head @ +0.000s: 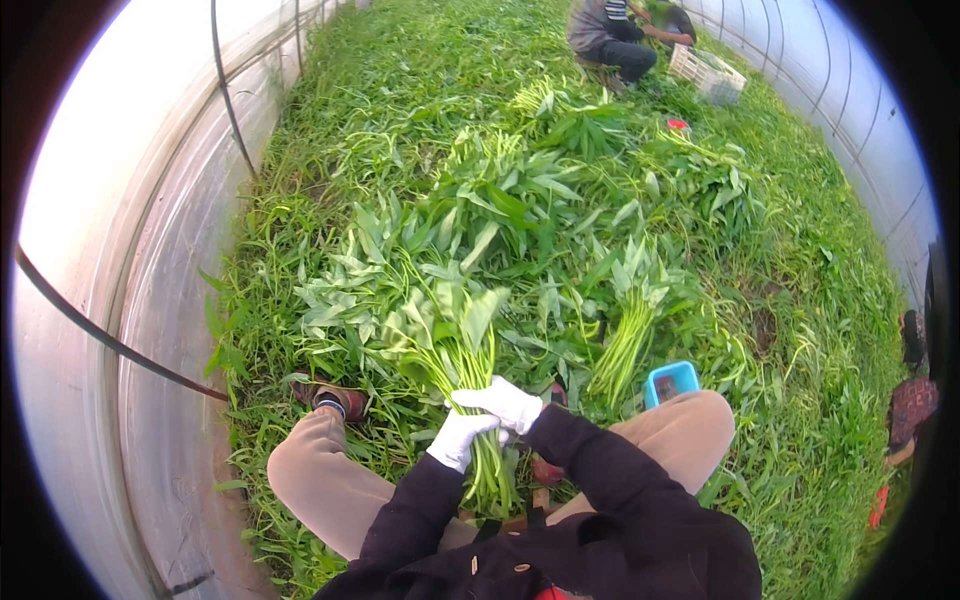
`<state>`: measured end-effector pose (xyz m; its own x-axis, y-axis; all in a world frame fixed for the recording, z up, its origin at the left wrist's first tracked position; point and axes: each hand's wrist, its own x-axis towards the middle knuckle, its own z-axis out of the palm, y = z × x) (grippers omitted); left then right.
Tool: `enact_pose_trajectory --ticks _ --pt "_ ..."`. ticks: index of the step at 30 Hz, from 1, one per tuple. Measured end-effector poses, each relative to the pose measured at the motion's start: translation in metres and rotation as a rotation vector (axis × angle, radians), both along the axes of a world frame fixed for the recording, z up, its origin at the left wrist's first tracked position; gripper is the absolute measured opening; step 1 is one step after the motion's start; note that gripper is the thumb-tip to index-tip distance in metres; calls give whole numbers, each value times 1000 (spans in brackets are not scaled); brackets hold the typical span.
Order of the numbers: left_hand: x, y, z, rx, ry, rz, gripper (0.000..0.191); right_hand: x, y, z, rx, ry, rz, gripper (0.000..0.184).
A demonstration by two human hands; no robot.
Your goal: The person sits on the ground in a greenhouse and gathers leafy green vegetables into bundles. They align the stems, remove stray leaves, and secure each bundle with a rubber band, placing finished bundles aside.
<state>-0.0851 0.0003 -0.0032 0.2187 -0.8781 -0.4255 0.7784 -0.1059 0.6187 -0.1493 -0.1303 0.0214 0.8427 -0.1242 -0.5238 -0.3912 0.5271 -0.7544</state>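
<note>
In white gloves, both my hands grip one bunch of long-stemmed leafy greens (487, 469) in front of my lap, leaves pointing away from me and stems towards me. My left hand (459, 439) is around the stems, lower on the bunch. Just above it, my right hand (501, 403) lies across the stems, the two gloves touching. Some fingers are hidden behind the stems. Another bundle of greens (626, 337) lies on the ground ahead to the right, near a blue plastic container (671, 382) beside my right knee. A large heap of cut greens (480, 195) spreads out ahead.
Clear plastic sheeting (172, 300) on dark hoops walls the left side. Two people (615, 37) crouch at the top, beside a white plastic crate (709, 73). A red object (677, 124) lies nearer. Part of another person (911, 412) shows at the right edge.
</note>
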Motion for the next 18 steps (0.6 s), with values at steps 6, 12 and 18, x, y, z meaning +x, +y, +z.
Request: enact_pose_trajectory --ticks 6,12,18 --pt "22 -12 -16 63 295 149 19 -24 -99 40 -820 -10 308 54" --pt "34 -2 -50 200 429 200 24 -193 -295 44 -765 38 -281 43" --pt "21 -21 -24 47 20 242 37 -256 -276 -76 -478 327 -623 38"
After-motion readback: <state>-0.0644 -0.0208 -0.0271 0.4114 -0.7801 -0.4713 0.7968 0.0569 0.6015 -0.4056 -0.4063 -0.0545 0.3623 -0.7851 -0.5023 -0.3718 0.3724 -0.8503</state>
